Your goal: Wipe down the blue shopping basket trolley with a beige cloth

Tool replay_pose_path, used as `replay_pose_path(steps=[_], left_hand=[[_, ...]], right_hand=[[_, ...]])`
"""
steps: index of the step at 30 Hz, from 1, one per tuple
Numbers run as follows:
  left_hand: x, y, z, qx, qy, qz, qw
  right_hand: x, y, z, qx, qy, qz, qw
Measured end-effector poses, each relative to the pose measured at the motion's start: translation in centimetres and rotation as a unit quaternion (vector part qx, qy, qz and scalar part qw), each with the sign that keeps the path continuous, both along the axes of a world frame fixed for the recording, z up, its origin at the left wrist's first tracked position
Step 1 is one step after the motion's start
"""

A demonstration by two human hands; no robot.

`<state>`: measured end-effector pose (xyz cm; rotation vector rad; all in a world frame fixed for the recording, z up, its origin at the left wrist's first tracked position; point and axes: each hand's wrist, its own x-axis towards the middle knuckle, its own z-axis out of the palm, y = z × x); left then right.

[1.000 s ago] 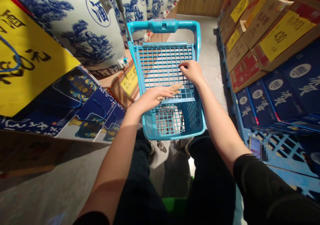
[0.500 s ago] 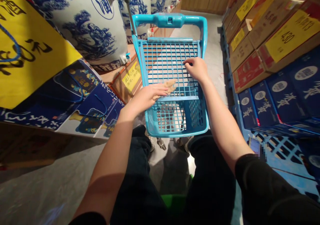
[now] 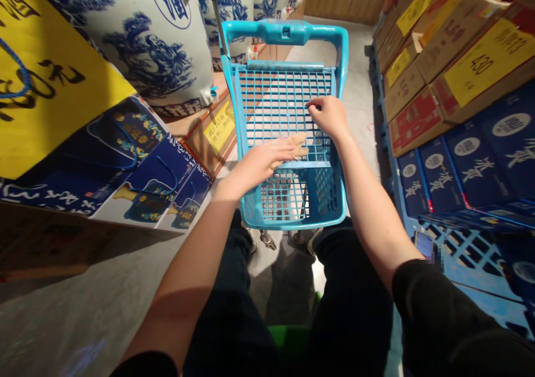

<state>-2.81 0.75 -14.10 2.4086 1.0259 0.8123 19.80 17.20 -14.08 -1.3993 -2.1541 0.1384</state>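
A blue plastic basket cart (image 3: 295, 223) stands in front of my legs, its handle bar at the far end. Its grid flap (image 3: 270, 90) lies across the upper part of the basket. My left hand (image 3: 267, 156) presses a crumpled tan cloth (image 3: 299, 143) on the flap's lower part, fingers stretched over it. My right hand (image 3: 332, 117) is above the flap's right side, its fingers curled into a loose fist with nothing seen in them. Whether it touches the grid I cannot tell. Through the lower opening the basket's mesh bottom shows.
Large blue-and-white porcelain jars (image 3: 167, 59) with taps line the left, behind stacked blue gift boxes (image 3: 112, 159) and a yellow sign (image 3: 54, 92). On the right, cartons (image 3: 443, 70) and blue boxes (image 3: 472, 159) sit on a blue plastic pallet (image 3: 463, 249).
My left hand has slid to the right along the flap with the cloth under it. My right hand and the cart stay almost where they were.
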Motion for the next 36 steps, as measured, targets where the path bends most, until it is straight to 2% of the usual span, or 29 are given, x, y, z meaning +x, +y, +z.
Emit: replay_pose_path(steps=[2,6,8,12,14,19,21,23,26,28,30,34,36], left_hand=[[-0.5,0.2,0.2,0.006,0.001,0.030,1.000],[0.9,-0.2,0.0,-0.011,0.025,-0.050,0.998],[1.3,-0.3,0.0,-0.012,0.033,-0.066,0.997],[-0.4,0.3,0.4,0.005,0.022,0.014,1.000],[-0.7,0.3,0.4,0.010,0.020,0.023,0.999],[2.6,-0.5,-0.2,0.027,0.036,-0.083,0.996],[3.1,-0.5,-0.1,0.037,0.049,-0.097,0.993],[2.5,-0.3,0.3,0.049,0.064,-0.055,0.995],[0.8,-0.1,1.2,0.065,0.090,0.094,0.989],[0.6,-0.1,1.5,0.059,0.112,0.154,0.980],[1.3,-0.3,1.4,0.052,0.122,0.129,0.983],[3.2,-0.3,0.7,0.067,0.086,-0.002,0.994],[3.8,-0.3,0.6,0.085,0.076,-0.014,0.993]], right_hand=[[-0.1,-0.2,0.0,0.000,0.002,-0.005,1.000],[-0.1,-0.5,0.2,-0.003,0.001,-0.001,1.000],[0.0,-0.5,0.2,-0.003,-0.001,0.002,1.000],[0.0,-0.6,0.2,-0.001,-0.009,0.004,1.000],[-0.1,-0.7,0.2,-0.004,-0.015,0.003,1.000],[-0.2,-0.9,0.4,-0.015,-0.015,-0.007,1.000],[-0.1,-0.9,0.3,-0.012,0.002,-0.006,1.000],[-0.1,-0.8,0.1,-0.008,0.018,-0.001,1.000],[-0.1,-0.8,-0.1,-0.003,0.027,0.006,1.000],[-0.2,-0.8,-0.1,-0.003,0.025,0.006,1.000],[-0.2,-0.9,-0.1,-0.003,0.024,0.004,1.000],[-0.1,-0.8,-0.3,0.005,0.031,0.010,0.999],[0.0,-0.6,-0.4,0.006,0.033,0.013,0.999]])
